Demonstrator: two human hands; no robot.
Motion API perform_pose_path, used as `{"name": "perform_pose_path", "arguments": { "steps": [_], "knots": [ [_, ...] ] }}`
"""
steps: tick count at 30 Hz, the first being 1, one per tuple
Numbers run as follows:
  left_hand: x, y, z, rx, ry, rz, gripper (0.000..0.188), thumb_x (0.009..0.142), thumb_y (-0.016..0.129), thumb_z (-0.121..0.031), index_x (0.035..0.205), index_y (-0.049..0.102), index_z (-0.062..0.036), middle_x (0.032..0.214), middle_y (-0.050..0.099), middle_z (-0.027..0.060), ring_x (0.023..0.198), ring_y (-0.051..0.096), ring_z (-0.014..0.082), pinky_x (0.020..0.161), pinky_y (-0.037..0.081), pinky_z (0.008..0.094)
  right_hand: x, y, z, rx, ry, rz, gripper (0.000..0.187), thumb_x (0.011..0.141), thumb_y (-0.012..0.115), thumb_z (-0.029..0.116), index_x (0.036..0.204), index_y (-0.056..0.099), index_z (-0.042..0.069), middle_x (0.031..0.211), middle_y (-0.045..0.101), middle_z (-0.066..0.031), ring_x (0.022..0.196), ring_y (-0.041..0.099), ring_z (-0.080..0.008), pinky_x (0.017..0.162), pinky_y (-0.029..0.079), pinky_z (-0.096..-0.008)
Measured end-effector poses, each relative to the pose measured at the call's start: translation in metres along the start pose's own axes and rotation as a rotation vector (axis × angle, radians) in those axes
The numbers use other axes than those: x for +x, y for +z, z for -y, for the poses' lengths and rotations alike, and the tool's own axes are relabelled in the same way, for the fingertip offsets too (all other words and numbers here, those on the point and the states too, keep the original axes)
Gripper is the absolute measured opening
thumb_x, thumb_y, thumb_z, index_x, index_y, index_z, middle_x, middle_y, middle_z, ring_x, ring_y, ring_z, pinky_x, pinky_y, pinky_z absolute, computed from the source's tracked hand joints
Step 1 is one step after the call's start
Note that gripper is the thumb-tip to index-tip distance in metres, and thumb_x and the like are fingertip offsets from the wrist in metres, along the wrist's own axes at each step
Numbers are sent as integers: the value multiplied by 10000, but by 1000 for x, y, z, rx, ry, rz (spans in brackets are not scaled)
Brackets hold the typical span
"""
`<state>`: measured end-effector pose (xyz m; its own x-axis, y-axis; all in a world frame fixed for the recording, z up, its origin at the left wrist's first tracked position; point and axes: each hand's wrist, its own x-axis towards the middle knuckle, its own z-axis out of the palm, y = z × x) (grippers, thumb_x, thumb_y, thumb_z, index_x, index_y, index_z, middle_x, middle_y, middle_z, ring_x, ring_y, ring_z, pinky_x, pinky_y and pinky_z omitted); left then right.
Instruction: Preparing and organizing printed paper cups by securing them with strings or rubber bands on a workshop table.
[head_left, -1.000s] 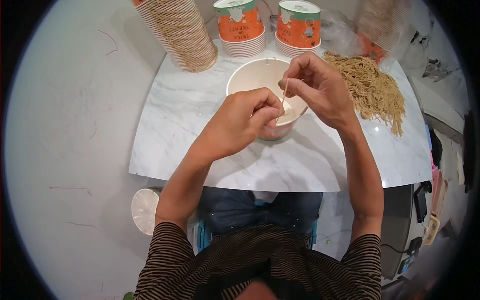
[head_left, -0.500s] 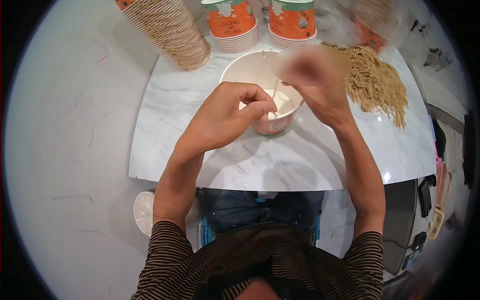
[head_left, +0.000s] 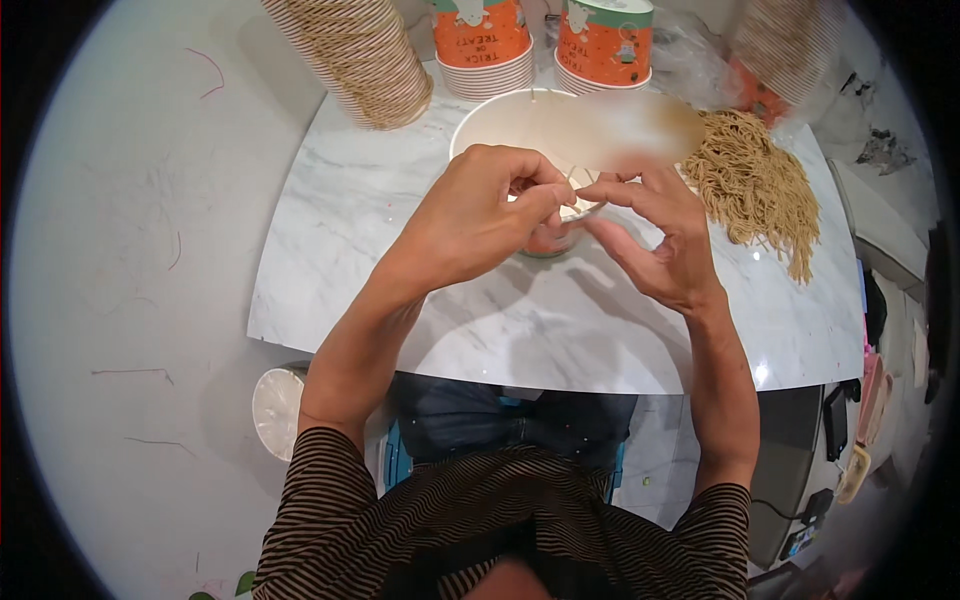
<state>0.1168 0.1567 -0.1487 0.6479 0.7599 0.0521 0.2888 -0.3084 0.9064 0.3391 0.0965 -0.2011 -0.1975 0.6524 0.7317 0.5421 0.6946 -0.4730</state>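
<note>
A large white-lined paper bucket (head_left: pixel 490 120) stands on the marbled table in front of me. Over its near rim, my left hand (head_left: pixel 500 205) is closed, thumb and forefinger pinching a thin tan cord (head_left: pixel 572 174). My right hand (head_left: pixel 660 225) curves round the near right of the rim, thumb low on the outer side and forefinger above, its tip meeting the left fingertips. A blurred patch hides the far right of the bucket and part of the right fingers. Whether the right fingers also hold cord cannot be made out.
A heap of tan cords (head_left: pixel 755 185) lies on the right of the marbled table (head_left: pixel 480 335). Along the back stand printed orange buckets (head_left: pixel 480 40), a tall leaning stack of them (head_left: pixel 360 60) and clear plastic wrap (head_left: pixel 685 60). A white round container (head_left: pixel 277 412) is below left.
My right hand has come down from above the bucket to its near rim, meeting the left fingers. My left hand has shifted slightly right, still pinching. The whole view has shifted a little.
</note>
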Motion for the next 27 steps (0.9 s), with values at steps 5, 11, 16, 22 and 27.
{"name": "perform_pose_path", "arguments": {
  "steps": [5, 11, 16, 22, 27],
  "knots": [
    [2, 2, 2, 25, 26, -7, 217, 1005, 658, -155, 982, 751, 39, 831, 732, 27, 787, 657, 87, 781, 537, 279, -3, 12, -3, -117, -10, -102, 291, 718, 915, 113, 973, 786, 60, 934, 696, -61, 864, 643, -259, 774, 502, -383],
    [3, 4, 5, 65, 44, -28, 217, 999, 661, -149, 996, 748, 49, 847, 738, 31, 794, 676, 91, 777, 549, 278, -2, 14, -1, -139, 11, -139, 211, 742, 896, 81, 917, 782, 56, 884, 708, -63, 847, 668, -259, 794, 503, -390],
    [3, 5, 3, 31, 17, -34, 214, 990, 664, -145, 997, 752, 50, 848, 742, 37, 792, 676, 92, 778, 549, 277, -2, 16, 0, -149, -3, -150, 227, 739, 898, 77, 913, 755, 52, 896, 715, -70, 853, 674, -274, 794, 507, -390],
    [4, 4, 5, 98, 65, -43, 216, 980, 667, -146, 990, 758, 49, 842, 747, 45, 780, 669, 91, 776, 547, 283, -1, 17, 1, -193, -77, -176, 254, 730, 897, 64, 916, 726, 50, 897, 713, -76, 847, 670, -285, 767, 513, -394],
    [3, 5, 2, 44, 11, -43, 222, 978, 664, -150, 989, 762, 49, 833, 748, 50, 767, 667, 91, 764, 545, 283, -2, 18, 3, -221, -90, -172, 243, 728, 889, 43, 903, 720, 48, 890, 708, -82, 833, 669, -289, 758, 516, -403]
  ]
}}
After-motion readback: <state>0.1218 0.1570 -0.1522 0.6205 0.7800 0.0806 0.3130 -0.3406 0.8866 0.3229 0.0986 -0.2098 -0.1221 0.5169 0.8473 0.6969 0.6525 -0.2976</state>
